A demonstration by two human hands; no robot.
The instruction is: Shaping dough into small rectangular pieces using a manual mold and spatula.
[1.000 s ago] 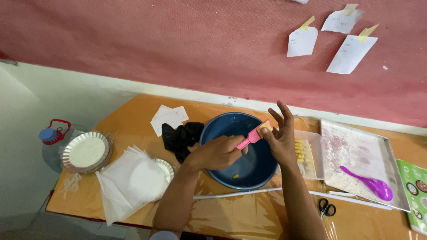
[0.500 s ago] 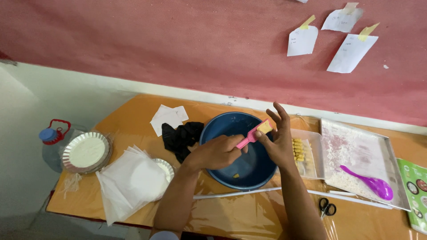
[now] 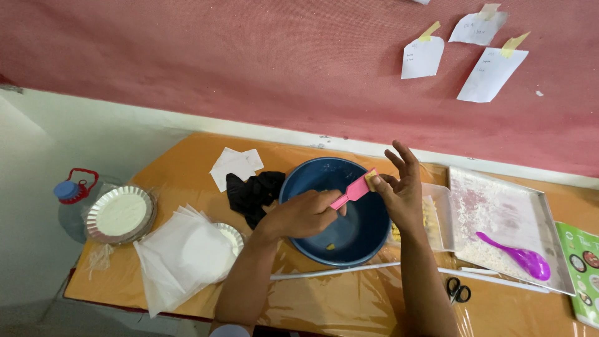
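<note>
Three white paper notes [image 3: 465, 53] are taped to the red wall, far right, each held by a strip of yellowish tape at its top edge; the writing is too small to tell. The left note is roughly square, the upper one small and tilted, the right one larger and slanted. A green printed sheet [image 3: 583, 265] with round pictures lies at the right edge of the table, partly out of frame. A clear plastic packet [image 3: 433, 215] with yellow contents lies just right of the blue bowl [image 3: 324, 178].
</note>
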